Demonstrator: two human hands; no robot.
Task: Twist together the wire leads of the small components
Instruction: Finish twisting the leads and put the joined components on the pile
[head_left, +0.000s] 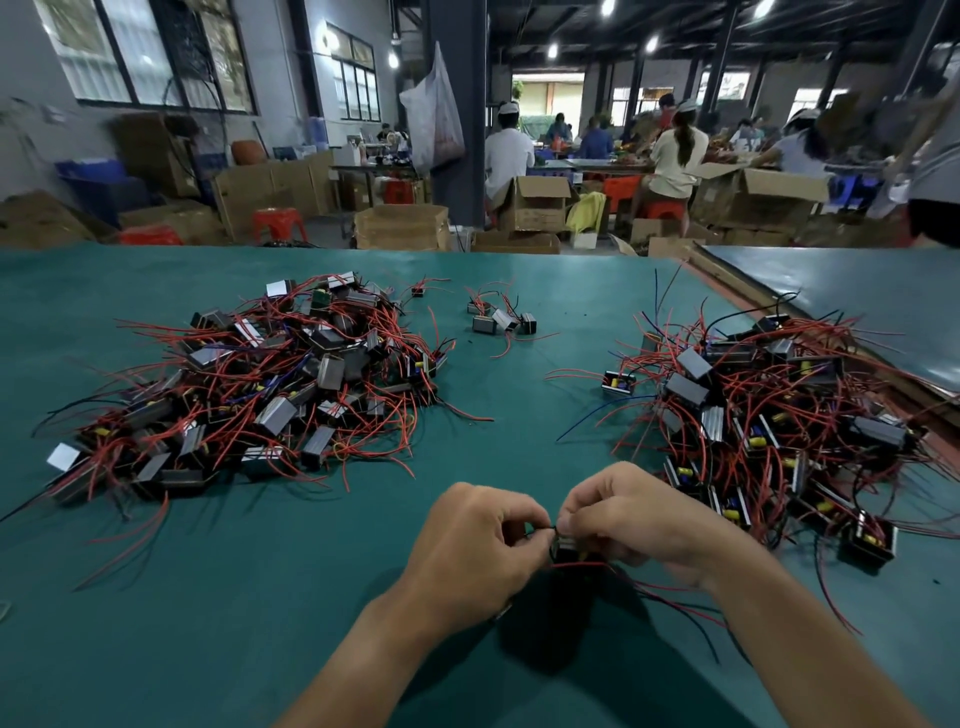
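A small black box component (565, 548) with red and dark wire leads (670, 597) is held above the green table near the front edge. My left hand (475, 545) pinches a thin dark lead at the component's top left. My right hand (636, 519) grips the component from the right, fingers curled round it. The leads trail out to the right below my right wrist. The component is mostly hidden between my fingers.
A big heap of like components with red leads (260, 379) lies at the left, another heap (769, 415) at the right, and a few loose ones (501, 317) at the far middle. The green table (208, 623) ends ahead; people work among cardboard boxes beyond.
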